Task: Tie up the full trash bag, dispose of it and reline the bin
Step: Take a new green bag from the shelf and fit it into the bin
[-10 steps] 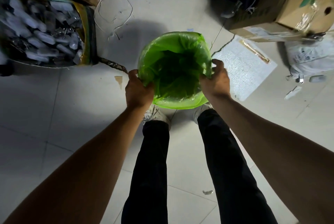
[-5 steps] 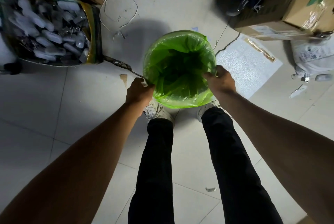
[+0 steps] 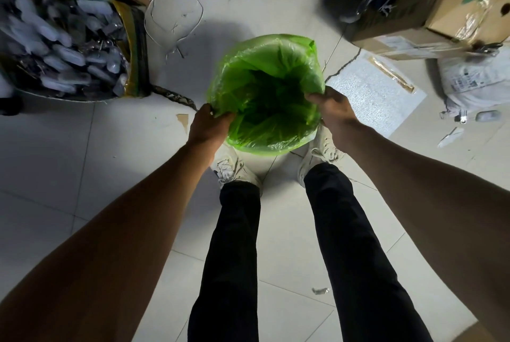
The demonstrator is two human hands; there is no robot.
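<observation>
The task is looking close to its end, as far as this view lets me judge: a fresh-looking green bag (image 3: 265, 87) is lining the bin and appears to be holding nothing, its inside showing only crumpled green film going dark toward the bottom. No tied-off full bag is showing anywhere, so the tying and disposal seem to be done already, and what is remaining is settling the liner's mouth evenly over the rim. The bin itself is hiding entirely under the plastic; it is standing on the tiled floor (image 3: 69, 165) just in front of the person's shoes.

Among the other containers, the large box at upper left (image 3: 69, 46) is sitting packed with pale, capsule-like pieces, too blurred to identify. The cardboard cartons at upper right (image 3: 414, 24) are staying closed, contents unseen.

The left hand (image 3: 208, 127) is pinching the near-left edge of the bag's mouth, its grip curled onto the film. The right hand (image 3: 332, 108) is doing likewise on the right edge, fingers folded over the plastic and drawing it outward.
</observation>
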